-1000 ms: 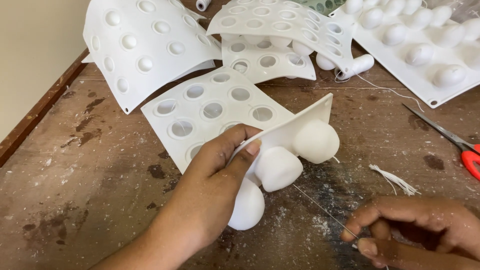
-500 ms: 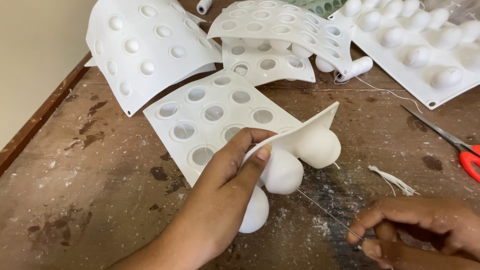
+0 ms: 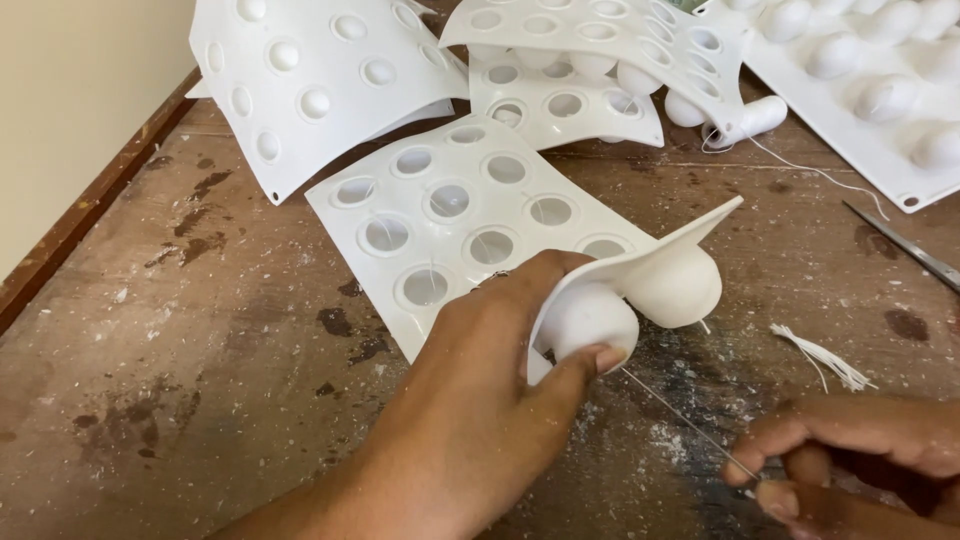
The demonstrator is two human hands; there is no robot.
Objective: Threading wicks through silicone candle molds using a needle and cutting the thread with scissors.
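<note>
Head view showed a worn wooden table dusted with white powder, its raised edge running along the left. The left hand came in from the bottom, its grip closed on the lifted corner of a white mould sheet: fingers curled over the top, thumb pressed against a rounded cup on the underside. The rest of that sheet lay flat on the table, its round holes facing up. A second cup bulged just beside the first. A thin wick ran taut from the gripped cup down to the right hand at the lower right, whose grip was pinched shut on the wick's end. Near that hand lay a small bundle of white threads. Further back, more mould sheets were piled curved and overlapping, with a spool trailing thread. At the right edge, a scissor blade showed.
</note>
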